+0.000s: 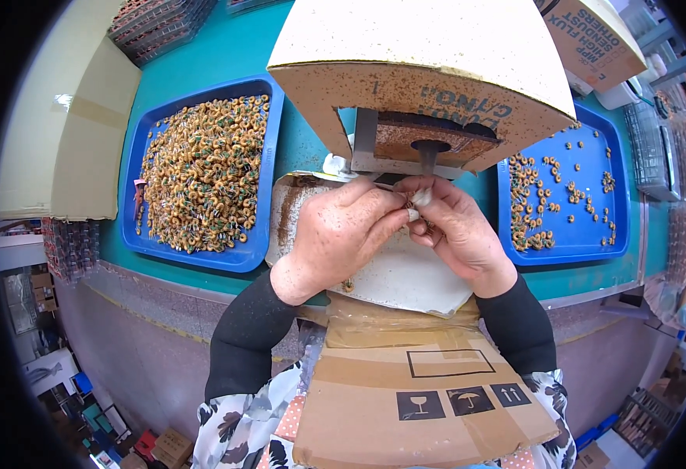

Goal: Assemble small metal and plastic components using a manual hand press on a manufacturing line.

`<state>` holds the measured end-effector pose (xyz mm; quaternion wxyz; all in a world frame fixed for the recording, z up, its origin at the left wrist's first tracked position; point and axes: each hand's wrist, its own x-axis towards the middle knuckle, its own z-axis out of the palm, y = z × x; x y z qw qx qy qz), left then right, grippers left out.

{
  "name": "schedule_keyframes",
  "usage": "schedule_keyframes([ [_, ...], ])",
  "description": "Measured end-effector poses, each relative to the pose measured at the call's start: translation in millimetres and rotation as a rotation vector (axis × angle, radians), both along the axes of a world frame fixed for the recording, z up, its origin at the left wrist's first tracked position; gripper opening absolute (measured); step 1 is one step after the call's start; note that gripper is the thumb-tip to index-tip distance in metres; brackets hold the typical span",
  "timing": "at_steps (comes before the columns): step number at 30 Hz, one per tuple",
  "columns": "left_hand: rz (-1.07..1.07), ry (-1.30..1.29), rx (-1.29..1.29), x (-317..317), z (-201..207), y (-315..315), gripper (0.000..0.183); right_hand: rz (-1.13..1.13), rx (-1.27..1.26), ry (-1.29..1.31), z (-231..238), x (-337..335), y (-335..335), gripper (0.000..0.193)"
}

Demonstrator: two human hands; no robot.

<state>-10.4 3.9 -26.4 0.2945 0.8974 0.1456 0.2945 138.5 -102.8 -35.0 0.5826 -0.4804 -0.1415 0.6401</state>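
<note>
My left hand (343, 233) and my right hand (460, 230) meet in front of a cardboard box with a cut-out opening (429, 94). Both are closed, their thumbs and fingers pinched together at one spot. White coverings wrap some fingertips. Whatever is between the fingers is tiny and mostly hidden; a bit of brown shows there. Just beyond the fingers, inside the opening, sits a grey spindle-like part (430, 156). Beneath the hands lies a white board (405, 273) sprinkled with brown dust. One small wire-wound ring coil (348, 285) rests on it by my left wrist.
On the left, a blue tray (259, 242) is heaped with ring coils; another blue tray (585, 227) on the right holds fewer, scattered ones. A flattened carton (429, 399) spans my lap. Tall cardboard (77, 117) stands at far left, with stacked clear plastic trays (159, 27) behind.
</note>
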Motion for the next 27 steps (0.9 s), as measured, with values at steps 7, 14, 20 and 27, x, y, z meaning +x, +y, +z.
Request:
schedule_keyframes([
  [7,0.034,0.009,-0.155,-3,5,0,0.015,-0.03,0.127,0.228,-3,4,-2,0.025],
  [14,0.164,-0.054,-0.706,0,-1,-7,0.017,-0.079,0.114,0.112,-2,-2,-2,0.021],
  [20,0.07,-0.09,-0.428,-3,4,-9,0.015,-0.117,0.105,-0.017,1,1,-4,0.02],
  [27,0.005,-0.139,-0.247,0,7,-9,0.016,-0.106,0.144,-0.045,7,6,-6,0.021],
])
